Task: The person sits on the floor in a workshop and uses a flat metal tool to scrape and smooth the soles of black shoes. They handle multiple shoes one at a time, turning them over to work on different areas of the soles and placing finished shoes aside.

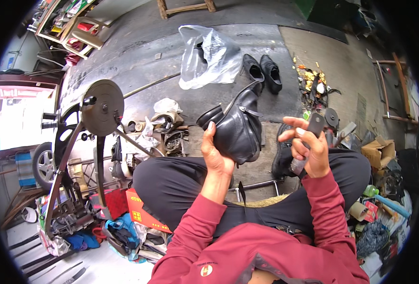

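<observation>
My left hand [217, 154] holds a black leather ankle boot [241, 124] from below, its fingers wrapped round the side near the heel. The boot is tilted in front of my knees, with a zip pull on its upper side. In my right hand [310, 146] is a dark flat piece with a rounded end [316, 124], gripped between thumb and fingers. A greyish, partly see-through end [298, 164] shows below that palm; whether it belongs to the same piece I cannot tell. The two hands are apart.
A pair of black shoes [262, 73] and a clear plastic bag [204, 59] with something dark inside lie on the floor ahead. A machine with a large wheel [103, 108] stands at left. Scraps [312, 85] and a cardboard box [379, 151] are at right.
</observation>
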The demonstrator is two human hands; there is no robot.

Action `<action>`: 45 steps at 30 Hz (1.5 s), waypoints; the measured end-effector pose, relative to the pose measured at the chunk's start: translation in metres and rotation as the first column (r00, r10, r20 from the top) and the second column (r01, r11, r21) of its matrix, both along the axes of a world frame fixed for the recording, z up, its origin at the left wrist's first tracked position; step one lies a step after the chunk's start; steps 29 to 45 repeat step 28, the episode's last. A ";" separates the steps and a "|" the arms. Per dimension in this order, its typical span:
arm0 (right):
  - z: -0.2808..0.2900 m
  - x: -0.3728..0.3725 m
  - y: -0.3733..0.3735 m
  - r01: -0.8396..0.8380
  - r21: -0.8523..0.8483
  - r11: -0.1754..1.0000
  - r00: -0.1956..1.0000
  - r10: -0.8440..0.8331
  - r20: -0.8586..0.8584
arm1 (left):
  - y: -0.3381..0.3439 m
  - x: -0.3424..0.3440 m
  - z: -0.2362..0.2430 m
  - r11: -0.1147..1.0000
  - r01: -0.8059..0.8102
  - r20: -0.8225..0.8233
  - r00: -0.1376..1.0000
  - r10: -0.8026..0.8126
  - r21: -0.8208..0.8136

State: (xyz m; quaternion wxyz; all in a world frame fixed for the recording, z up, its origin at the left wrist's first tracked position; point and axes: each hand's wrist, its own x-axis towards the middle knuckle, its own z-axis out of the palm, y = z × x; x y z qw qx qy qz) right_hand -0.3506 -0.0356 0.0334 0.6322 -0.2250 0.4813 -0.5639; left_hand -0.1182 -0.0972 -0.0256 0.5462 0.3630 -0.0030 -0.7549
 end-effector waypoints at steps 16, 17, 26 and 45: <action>-0.016 -0.001 -0.013 0.025 0.168 0.985 1.000 -0.028 0.015 | -0.018 -0.010 -0.026 0.998 0.013 0.045 0.999 -0.016 0.060; -0.017 0.000 -0.014 0.031 0.174 0.984 0.999 -0.033 0.013 | -0.017 -0.010 -0.027 0.998 0.015 0.042 0.999 -0.017 0.066; -0.024 0.006 -0.025 -0.018 0.215 0.976 0.998 0.031 -0.056 | -0.012 -0.007 -0.038 0.993 0.030 0.009 0.999 -0.031 0.117; -0.025 0.005 -0.026 -0.041 0.241 0.970 0.998 0.053 -0.045 | -0.011 -0.006 -0.042 0.991 0.030 0.011 0.999 -0.031 0.127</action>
